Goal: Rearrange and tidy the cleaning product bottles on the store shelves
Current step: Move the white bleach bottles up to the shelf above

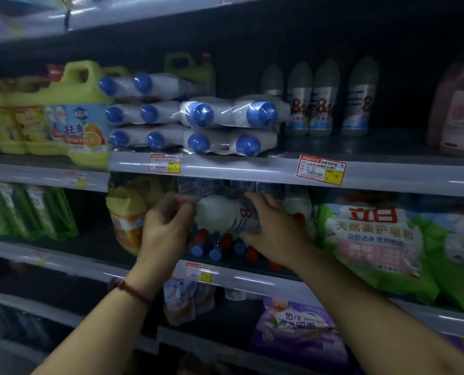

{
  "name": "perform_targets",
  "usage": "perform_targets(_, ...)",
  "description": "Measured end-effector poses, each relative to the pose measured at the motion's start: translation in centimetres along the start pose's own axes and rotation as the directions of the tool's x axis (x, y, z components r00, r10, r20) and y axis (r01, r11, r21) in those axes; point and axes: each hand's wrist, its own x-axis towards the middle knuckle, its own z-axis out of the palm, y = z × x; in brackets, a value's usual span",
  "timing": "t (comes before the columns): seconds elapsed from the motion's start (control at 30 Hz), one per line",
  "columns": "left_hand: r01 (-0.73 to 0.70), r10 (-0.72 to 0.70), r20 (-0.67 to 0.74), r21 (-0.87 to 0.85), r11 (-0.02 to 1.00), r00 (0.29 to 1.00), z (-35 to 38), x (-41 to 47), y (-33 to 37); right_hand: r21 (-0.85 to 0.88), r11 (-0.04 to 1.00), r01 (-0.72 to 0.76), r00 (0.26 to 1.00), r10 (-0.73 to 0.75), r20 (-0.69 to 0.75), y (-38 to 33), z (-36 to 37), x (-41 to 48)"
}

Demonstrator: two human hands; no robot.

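Bottle [220, 215], white, lies sideways in front of middle shelf [252, 280], above blue- and red-capped bottles [214, 250]. Your left hand [166, 226] pinches its cap end; your right hand [274, 226] wraps labelled body. Both grips closed on it. Upright 84 bottles [320, 98] stand one shelf up.

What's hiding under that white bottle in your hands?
Under the white bottle, held sideways by the left hand and right hand, blue and red caps face outward on the shelf. Their bottles are hidden in shadow behind the hands.
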Motion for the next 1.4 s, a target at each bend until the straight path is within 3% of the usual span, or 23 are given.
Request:
perform_targets(0.13, -0.146, 0.124, 0.168, 0.126, 0.981, 0.978, -2.3, -0.3, 3.7, 0.085, 0.990, 0.110, 0.992, -0.115, 0.056, -1.7, -1.0, -0.7)
perform_targets(0.27, -0.175, 0.146, 0.248, 0.097, 0.980, 0.958, -2.7, -0.5, 7.6, 0.180, 0.976, 0.125, 0.992, -0.122, -0.029, -3.7, -2.8, -2.3)
perform_targets(0.47, -0.234, 0.214, 0.287, 0.038, 0.971, 0.934, -1.2, -2.1, 12.6, 0.385, 0.921, 0.054, 0.989, 0.004, -0.148, -6.1, -6.2, -4.6)
perform_targets(0.6, -0.256, 0.193, 0.377, 0.125, 0.959, 0.906, 0.8, -3.7, 12.9, 0.531, 0.847, 0.009, 0.965, 0.131, -0.226, -6.6, -8.7, -5.7)
perform_targets(0.67, -0.254, 0.163, 0.426, 0.165, 0.953, 0.890, 2.5, -4.3, 12.4, 0.538, 0.843, -0.010, 0.954, 0.168, -0.247, -6.5, -10.3, -6.2)
perform_targets(0.8, -0.273, 0.197, 0.485, 0.091, 0.958, 0.852, 6.4, -4.8, 11.9, 0.502, 0.860, -0.093, 0.922, 0.265, -0.284, -4.8, -13.5, -7.2)
perform_targets(0.97, -0.179, 0.167, 0.666, -0.051, 0.983, 0.727, 11.6, -4.4, 12.0, 0.504, 0.849, -0.157, 0.879, 0.353, -0.321, -1.5, -17.3, -7.8)
perform_targets(1.23, -0.366, 0.275, 0.560, 0.055, 0.929, 0.781, 20.3, 0.8, 12.8, 0.427, 0.880, -0.207, 0.882, 0.357, -0.309, 2.4, -23.0, -3.2)
perform_targets(1.4, -0.226, 0.175, 0.546, 0.028, 0.974, 0.819, 23.8, 6.1, 12.9, 0.413, 0.863, -0.291, 0.860, 0.425, -0.281, 4.7, -25.0, 0.6)
